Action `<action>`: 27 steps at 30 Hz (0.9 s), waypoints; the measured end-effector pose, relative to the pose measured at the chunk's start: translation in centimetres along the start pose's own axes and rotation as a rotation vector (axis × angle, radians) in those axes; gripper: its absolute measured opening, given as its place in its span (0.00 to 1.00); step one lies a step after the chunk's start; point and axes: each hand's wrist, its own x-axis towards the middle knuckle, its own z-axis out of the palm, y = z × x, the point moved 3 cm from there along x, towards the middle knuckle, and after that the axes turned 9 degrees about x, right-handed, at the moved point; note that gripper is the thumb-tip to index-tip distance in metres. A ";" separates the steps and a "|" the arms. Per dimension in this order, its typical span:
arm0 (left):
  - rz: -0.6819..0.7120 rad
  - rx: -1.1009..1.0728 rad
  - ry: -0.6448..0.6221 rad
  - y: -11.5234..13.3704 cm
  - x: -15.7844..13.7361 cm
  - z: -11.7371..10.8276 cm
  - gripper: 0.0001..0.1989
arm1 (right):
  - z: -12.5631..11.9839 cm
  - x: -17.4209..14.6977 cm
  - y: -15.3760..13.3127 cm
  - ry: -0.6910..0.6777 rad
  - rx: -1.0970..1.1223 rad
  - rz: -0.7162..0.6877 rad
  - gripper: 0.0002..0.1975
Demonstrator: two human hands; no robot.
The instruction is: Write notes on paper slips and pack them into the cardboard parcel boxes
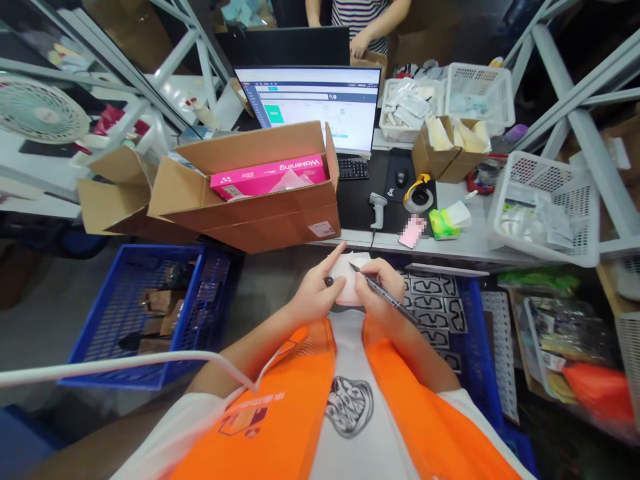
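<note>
In front of my chest, a small white pad of paper rests in my left hand. The left index finger points up along the pad's edge, and a black pen cap shows by the same hand. A black marker is gripped in my right hand, its bare tip over the upper part of the paper. My right fingers also touch the pad's right side. Whether anything is written on the paper is too small to tell.
An open cardboard box with a pink box stands on the desk. Nearby are a barcode scanner, tape dispenser, monitor and white basket. Blue crates flank me. Across the desk stands another person.
</note>
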 end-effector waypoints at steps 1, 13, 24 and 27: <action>0.003 0.005 0.003 -0.1 0.0 -0.1 0.34 | 0.1 0.0 0.0 -0.018 0.006 0.003 0.02; 0.008 -0.030 -0.002 -0.8 -0.2 -0.1 0.34 | 0.1 0.1 -0.1 -0.018 0.066 0.121 0.04; 0.005 -0.037 0.005 -0.7 -0.7 -0.1 0.34 | 0.1 0.2 0.4 0.026 0.093 0.131 0.04; -0.010 -0.041 0.009 -0.6 -0.7 -0.2 0.34 | 0.1 0.2 0.4 -0.024 0.082 0.117 0.06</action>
